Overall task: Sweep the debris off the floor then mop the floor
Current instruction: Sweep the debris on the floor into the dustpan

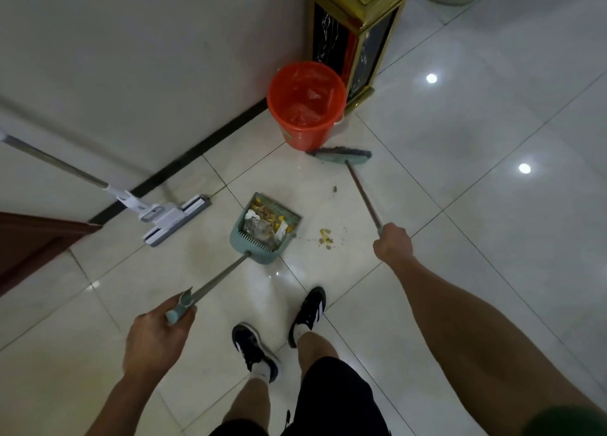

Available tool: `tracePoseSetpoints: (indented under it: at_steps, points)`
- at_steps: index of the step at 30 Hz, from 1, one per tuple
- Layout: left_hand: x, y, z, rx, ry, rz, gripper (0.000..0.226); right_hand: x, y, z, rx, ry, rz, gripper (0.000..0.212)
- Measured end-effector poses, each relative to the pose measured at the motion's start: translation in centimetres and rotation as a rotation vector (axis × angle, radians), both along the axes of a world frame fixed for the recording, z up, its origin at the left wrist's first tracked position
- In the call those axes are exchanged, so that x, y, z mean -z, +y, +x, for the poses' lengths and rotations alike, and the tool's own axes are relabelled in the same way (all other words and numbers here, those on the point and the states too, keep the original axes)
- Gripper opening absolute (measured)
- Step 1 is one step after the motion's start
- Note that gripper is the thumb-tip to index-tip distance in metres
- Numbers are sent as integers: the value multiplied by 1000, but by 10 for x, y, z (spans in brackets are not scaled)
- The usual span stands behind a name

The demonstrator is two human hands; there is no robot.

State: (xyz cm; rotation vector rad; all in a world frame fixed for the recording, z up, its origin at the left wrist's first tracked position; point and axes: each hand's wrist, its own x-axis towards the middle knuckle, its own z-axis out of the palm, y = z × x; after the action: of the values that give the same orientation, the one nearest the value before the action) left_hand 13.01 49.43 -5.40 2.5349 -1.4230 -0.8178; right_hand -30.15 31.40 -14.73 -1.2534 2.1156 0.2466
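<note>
Left hand (pixel 157 330) grips dustpan (pixel 266 230) handle; right hand (pixel 393 243) grips broom (pixel 341 156).

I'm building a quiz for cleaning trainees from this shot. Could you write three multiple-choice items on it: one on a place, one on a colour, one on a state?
1. Where does the loose debris pile lie?
A. Inside the bucket
B. On the floor between the dustpan and the right hand
C. Under the mop head

2. What colour is the bucket?
A. Orange-red
B. Blue
C. White

3. What state is the dustpan in?
A. Bare
B. Upside down
C. Holding swept scraps

Answers:
1. B: the yellowish crumbs sit on the tile just right of the dustpan, short of the right hand that grips the broom.
2. A: its wall and liner bag are orange-red.
3. C: yellow, white and brown scraps fill its tray, while the left hand holds its long handle.
</note>
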Motion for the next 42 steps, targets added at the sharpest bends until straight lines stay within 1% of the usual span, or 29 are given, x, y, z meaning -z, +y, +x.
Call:
tracePoseSetpoints:
  at_steps: [3, 6, 11, 16, 19, 21, 24, 27, 30, 32, 38, 42]
  points:
    - [-1, 14, -3, -29, -6, 11, 23, 6, 0, -4, -50, -11, 58, 33]
    - [0, 28, -3, -31, -12, 25, 22, 3, 17, 0, -61, -30, 115, 36]
    - [4, 54, -2, -25, -6, 18, 25, -7, 97, 13, -109, -59, 186, 35]
    - [10, 97, 1, -23, 29, 10, 26, -19, 188, 20, -143, -71, 243, 33]
    - [9, 123, 4, -13, 25, 19, 28, -28, 233, 25, -174, -84, 249, 30]
    - [7, 138, 5, -13, 30, 18, 26, -34, 255, 28, -193, -85, 251, 28]
    - [5, 155, 7, -7, 45, 15, 20, -43, 274, 26, -177, -71, 218, 25]
    - [5, 165, 8, 1, 28, 24, 19, -48, 287, 14, -151, -37, 158, 24]
    - [9, 169, 7, -11, 27, 25, 18, -46, 285, 3, -153, -9, 85, 21]
    - [11, 168, 4, -28, 24, 43, 18, -43, 267, -1, -158, 5, 44, 19]
    - [14, 142, -23, -28, 1, 73, 14, -28, 170, -7, -141, 17, -29, 21]
    - [10, 116, -39, -40, -22, 82, 9, -18, 100, -4, -131, -2, -60, 32]
